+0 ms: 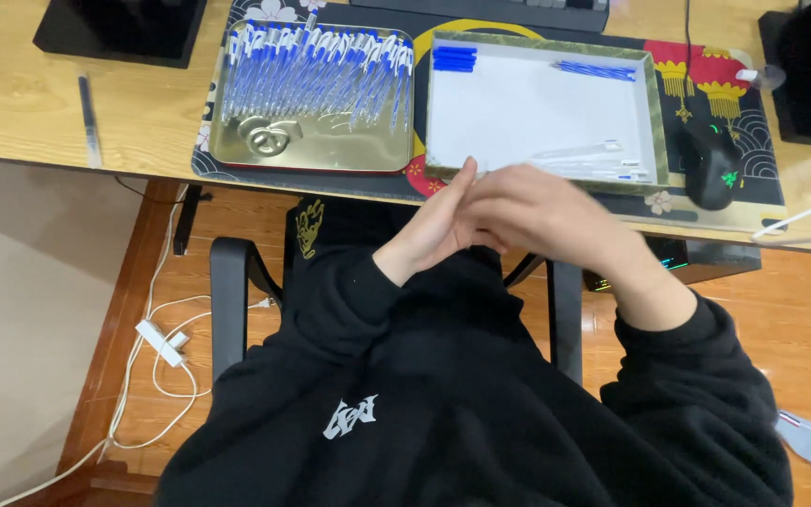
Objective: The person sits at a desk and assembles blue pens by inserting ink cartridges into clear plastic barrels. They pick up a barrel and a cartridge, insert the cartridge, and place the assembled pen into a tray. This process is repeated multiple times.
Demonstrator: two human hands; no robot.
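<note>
Wooden desk (39,103): left hand (434,230) and right hand (542,211) pressed together, grip unclear, fingers pointing up-left.

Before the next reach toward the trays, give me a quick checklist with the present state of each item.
1. Hands free: cannot tell. The left hand and right hand are pressed together over the lap; anything between them is hidden.
2. Gold metal tray stocked: ok, a dense row of blue and white pens fills its far half.
3. White-lined tray has room: ok, most of its floor is bare.
4. Parts sorted in that tray: ok, blue caps at the far left, blue refills at the far right, clear barrels along the near edge.
5. Stray items: not ok, one pen lies alone on the desk, left of the trays.
</note>
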